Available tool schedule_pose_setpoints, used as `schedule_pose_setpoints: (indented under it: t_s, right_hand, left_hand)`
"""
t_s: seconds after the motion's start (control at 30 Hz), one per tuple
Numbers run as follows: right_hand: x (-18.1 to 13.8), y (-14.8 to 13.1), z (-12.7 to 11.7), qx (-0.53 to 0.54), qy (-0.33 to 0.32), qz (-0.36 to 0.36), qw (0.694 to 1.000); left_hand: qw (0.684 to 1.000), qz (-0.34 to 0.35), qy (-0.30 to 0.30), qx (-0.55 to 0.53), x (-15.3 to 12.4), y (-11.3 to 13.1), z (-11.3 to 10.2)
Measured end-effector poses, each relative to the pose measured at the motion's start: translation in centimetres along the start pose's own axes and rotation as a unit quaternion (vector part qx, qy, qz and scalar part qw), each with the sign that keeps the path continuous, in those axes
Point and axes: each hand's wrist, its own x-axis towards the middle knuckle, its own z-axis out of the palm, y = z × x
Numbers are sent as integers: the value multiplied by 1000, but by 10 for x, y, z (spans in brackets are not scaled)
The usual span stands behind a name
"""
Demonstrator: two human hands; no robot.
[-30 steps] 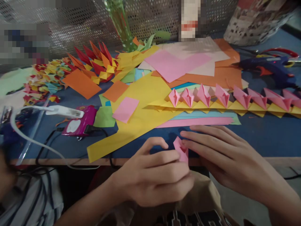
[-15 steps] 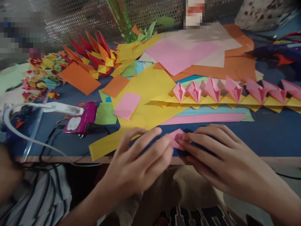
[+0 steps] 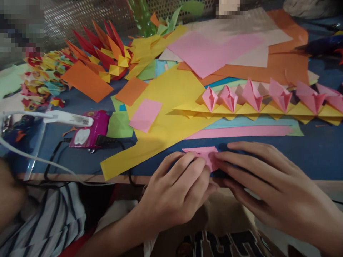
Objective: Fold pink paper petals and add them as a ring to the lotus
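Note:
A small folded pink paper point(image 3: 210, 153) is between my hands at the front edge of the blue table. My left hand point(image 3: 178, 185) curls over its left part, fingers bent and pressed together on the paper. From the other side, the fingertips of my right hand point(image 3: 264, 175) pinch its right edge; the right thumb is partly hidden below. Behind the hands lies a long zigzag-folded yellow paper strip point(image 3: 241, 111) with several pink folded paper pieces point(image 3: 252, 94) standing along it. A flat pink paper rectangle point(image 3: 146, 115) rests on a yellow sheet point(image 3: 168, 100).
On the left, a purple glue-gun-like or adapter box point(image 3: 89, 130) has a white plug and cables attached. Red and orange folded paper spikes point(image 3: 107, 50) stand behind orange paper point(image 3: 87, 81). A person in a striped sleeve point(image 3: 50, 217) is at lower left. A pink sheet point(image 3: 203, 53) lies at the back.
My left hand has moved right and closed onto the pink paper, which now shows a straight upper edge. The right hand stays at its right side. The view has shifted slightly.

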Motion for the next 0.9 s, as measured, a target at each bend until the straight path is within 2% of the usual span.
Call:
schedule_pose_setpoints:
  t_s: [0.1,0.27,0.33,0.47,0.57,0.73,0.8,0.9]
  right_hand:
    - [-4,-1,1,-8,-2,-13,1000]
    - [-9,-2,4,-40,8,-16,999]
    - [-10,-3,4,-44,5,-9,999]
    - [-12,-4,4,-28,0,-5,1000]
    - [-15,-3,5,4,23,-20,1000]
    - [-21,1,6,-10,28,-55,998]
    - [-22,1,7,16,38,-45,998]
    - [-23,-2,9,49,54,-21,997]
  left_hand:
    - [1000,-5,4,-22,-4,0,0]
    - [997,45,20,68,-8,4,3]
    - [996,39,13,75,-9,6,3]
    - [1000,11,-2,20,-7,7,-2]
    - [1000,13,-8,-11,-4,4,-8]
    - [998,20,-47,-32,1,1,-17]
    - [997,48,-52,-3,1,1,-19]
    - [986,130,-60,87,-1,0,-21]
